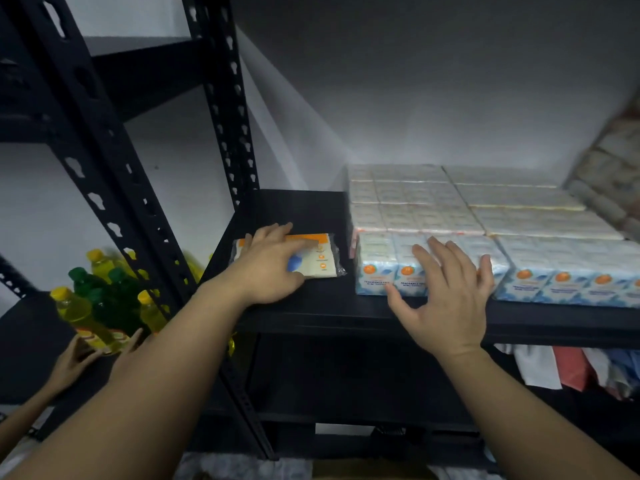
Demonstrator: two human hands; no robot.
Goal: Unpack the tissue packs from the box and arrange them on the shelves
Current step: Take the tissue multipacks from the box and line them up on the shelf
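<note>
A flat tissue pack (pixel 322 259) with an orange stripe lies on the black shelf (pixel 311 306), left of the stacked packs. My left hand (pixel 268 268) rests flat on it, fingers spread over its top. Blue-and-white tissue packs (pixel 377 268) stand in rows across the right of the shelf, several deep. My right hand (pixel 446 296) hovers open against the front of the nearest row, fingers apart, holding nothing. The box is out of view.
Black perforated uprights (pixel 228 133) frame the shelf's left side. Yellow and green bottles (pixel 90 299) stand on a lower shelf at left, where another person's hand (pixel 74 362) reaches. Folded cloths (pixel 571 368) hang below the right of the shelf. More packs (pixel 613 168) lean at far right.
</note>
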